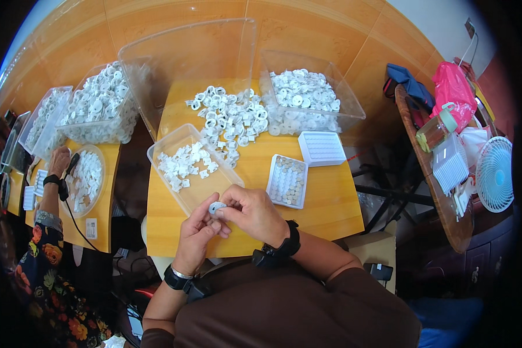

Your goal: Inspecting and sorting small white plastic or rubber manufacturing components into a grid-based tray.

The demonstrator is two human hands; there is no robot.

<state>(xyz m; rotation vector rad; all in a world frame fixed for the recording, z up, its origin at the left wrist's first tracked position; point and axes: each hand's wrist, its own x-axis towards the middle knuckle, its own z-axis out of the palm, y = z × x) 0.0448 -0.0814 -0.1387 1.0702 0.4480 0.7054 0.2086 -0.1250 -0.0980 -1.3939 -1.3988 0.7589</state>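
Close to the table's front edge, my two hands meet around a small white round plastic part [217, 206]. My left hand [196, 235] pinches it from the left, while the thumb and fingers of my right hand [252, 213] press on its right side. Just beyond them lies a clear shallow tray [214, 187] with small white square-shaped pieces [185, 162] at its far end. To the right of my right hand, a white compartment tray [275, 200] holds rows of small round silvery discs. A loose heap of white ring-shaped parts [238, 116] spreads behind.
A clear bin [348, 110] of white round parts and a white ribbed tray [322, 149] stand at the back right. Left, a co-worker's hand [58, 161] is beside a round tray [100, 191]. A side table at right carries a fan [495, 174] and a jar [435, 132].
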